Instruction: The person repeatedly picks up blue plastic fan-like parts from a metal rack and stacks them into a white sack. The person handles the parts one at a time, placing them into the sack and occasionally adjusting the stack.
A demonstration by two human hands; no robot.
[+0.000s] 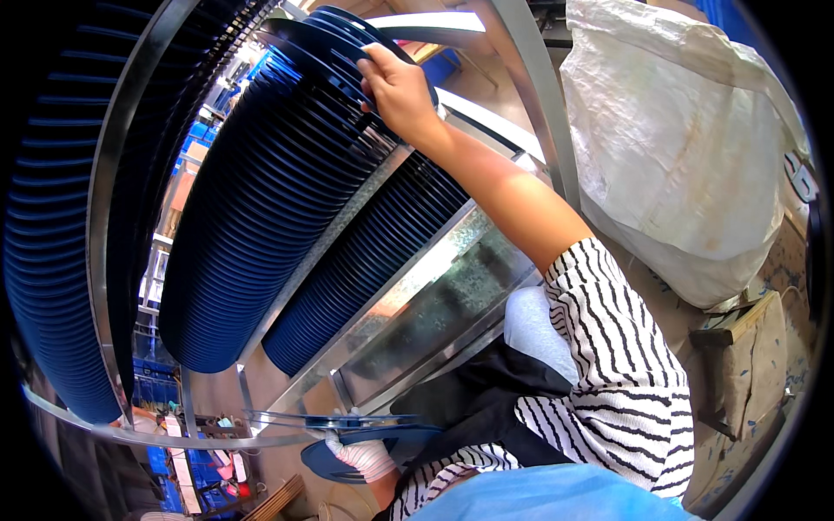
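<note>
Long rows of thin dark blue round discs (269,208) stand on edge in a metal rack (326,234). At the far end of the middle row, my right hand (395,91) is bare, its fingers curled closed over the rim of a dark disc (334,52). Down near my body, my left hand (360,456) wears a white covering and grips several similar blue discs (326,460). One of them shows edge-on and another lies tilted below the hand. Part of the left fingers is hidden by these discs.
A curved metal frame bar (543,95) rises beside my right arm. To the right hangs a large off-white sack (678,148), with a cloth-covered wooden seat (747,365) below it. Another row of discs (56,252) stands at the far left. Blue crates (165,473) sit low behind the rack.
</note>
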